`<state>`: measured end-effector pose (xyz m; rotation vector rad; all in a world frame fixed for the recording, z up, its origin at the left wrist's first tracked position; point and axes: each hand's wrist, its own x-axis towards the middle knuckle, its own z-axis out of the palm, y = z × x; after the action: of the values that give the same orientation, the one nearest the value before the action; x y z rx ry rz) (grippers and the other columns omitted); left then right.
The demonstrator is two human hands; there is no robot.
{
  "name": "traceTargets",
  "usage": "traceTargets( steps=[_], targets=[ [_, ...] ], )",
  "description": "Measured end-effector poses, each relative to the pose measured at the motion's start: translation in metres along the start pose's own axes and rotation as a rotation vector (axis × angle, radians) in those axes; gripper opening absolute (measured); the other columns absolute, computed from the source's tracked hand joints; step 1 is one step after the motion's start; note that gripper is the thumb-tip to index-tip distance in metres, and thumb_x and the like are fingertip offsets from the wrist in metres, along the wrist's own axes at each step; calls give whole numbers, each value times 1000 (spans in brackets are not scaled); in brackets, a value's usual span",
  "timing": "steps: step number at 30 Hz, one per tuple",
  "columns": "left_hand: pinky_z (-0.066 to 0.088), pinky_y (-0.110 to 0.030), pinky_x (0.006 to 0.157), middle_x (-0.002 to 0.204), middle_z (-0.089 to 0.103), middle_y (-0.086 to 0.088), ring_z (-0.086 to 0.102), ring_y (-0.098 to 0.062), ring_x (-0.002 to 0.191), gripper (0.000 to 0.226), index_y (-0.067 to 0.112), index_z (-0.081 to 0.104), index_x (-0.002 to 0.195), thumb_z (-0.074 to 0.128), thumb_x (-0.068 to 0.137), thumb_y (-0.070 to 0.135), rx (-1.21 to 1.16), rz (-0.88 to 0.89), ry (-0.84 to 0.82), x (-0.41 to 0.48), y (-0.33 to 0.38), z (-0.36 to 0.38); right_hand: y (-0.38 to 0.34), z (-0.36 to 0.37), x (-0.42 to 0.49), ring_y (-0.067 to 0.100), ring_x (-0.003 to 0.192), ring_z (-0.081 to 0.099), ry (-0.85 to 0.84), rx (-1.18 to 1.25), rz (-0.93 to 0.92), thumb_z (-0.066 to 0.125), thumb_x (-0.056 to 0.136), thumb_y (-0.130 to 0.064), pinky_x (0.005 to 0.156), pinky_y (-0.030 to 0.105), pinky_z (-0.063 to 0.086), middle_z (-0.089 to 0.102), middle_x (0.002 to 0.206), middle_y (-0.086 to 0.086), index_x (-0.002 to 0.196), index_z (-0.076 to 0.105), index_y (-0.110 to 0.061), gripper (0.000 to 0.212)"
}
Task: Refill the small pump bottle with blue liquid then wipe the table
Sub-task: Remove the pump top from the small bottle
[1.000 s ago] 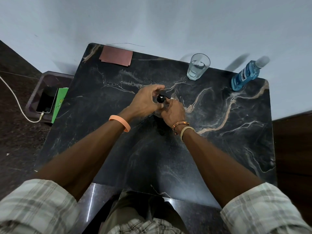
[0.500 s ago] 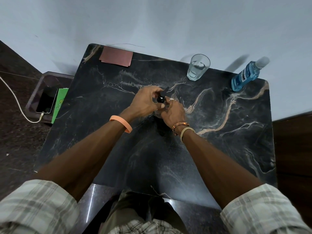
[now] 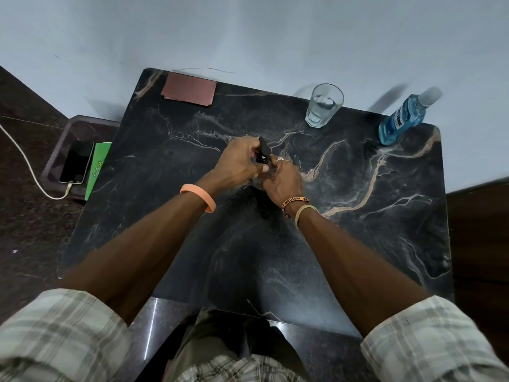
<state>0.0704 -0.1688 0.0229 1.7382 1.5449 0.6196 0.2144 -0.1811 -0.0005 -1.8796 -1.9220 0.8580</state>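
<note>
Well off to the left, below the table's edge, a black phone (image 3: pixel 75 162) on a white charging cable (image 3: pixel 24 161) and a green booklet (image 3: pixel 99 166) lie in a dark tray (image 3: pixel 52 172) (none of it concerns the job). At the far left corner of the black veined marble table (image 3: pixel 358 216) lies a folded reddish-brown cloth (image 3: pixel 188 89), presumably the wipe for later. Mid-table, the left hand (image 3: pixel 237 164) has fingers and thumb curled round the black pump head (image 3: pixel 263 153) of the small pump bottle. Touching it on the right, the right hand (image 3: pixel 281 180) wraps round the bottle's body, which its fingers hide almost wholly. Farther right stands a clear faceted drinking glass (image 3: pixel 324 105) with some water. At the far right corner is a capped blue plastic mouthwash bottle (image 3: pixel 403 119), well apart from the hands.

The step in hand looks like unscrewing the pump. To do it well, steady the body upright with the right hand and turn only the collar with the left. Then lift the head straight up so the dip tube clears without flicking drops, and bring the blue bottle close before pouring.
</note>
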Motion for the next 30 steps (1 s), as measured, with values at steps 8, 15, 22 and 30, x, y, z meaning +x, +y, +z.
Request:
traceTargets(
  steps=[8, 15, 22, 30],
  targets=[
    [58, -42, 86, 99, 73, 8, 69, -10, 92, 37, 22, 70, 105, 85, 71, 19, -61, -13, 36, -3, -5, 6, 0, 0, 1, 29, 80, 63, -7, -36, -11, 68, 76, -30, 65, 37, 55, 67, 86, 11, 95, 67, -15, 24],
    [58, -32, 88, 99, 73, 12, 68, -2, 92, 43, 26, 70, 106, 88, 68, 19, -145, -74, 31, -3, -4, 5, -1, -1, 0, 31, 84, 63, -16, -64, -2, 68, 78, -30, 68, 38, 55, 66, 90, 13, 102, 67, -15, 28],
    [59, -31, 85, 91, 72, 19, 67, 5, 91, 36, 27, 73, 97, 91, 65, 20, -151, -99, 75, -4, -2, 2, -1, -4, 1, 28, 86, 64, -28, -83, -19, 71, 79, -43, 68, 36, 54, 67, 92, 9, 112, 66, -17, 42],
    [58, -25, 83, 85, 70, 21, 67, 6, 86, 43, 43, 64, 86, 92, 61, 22, -183, -84, 138, -9, 14, -11, -15, -20, -8, 21, 116, 52, 104, -16, -137, 64, 82, -40, 93, 35, 48, 56, 128, 4, 140, 48, -23, 62]
  ],
)
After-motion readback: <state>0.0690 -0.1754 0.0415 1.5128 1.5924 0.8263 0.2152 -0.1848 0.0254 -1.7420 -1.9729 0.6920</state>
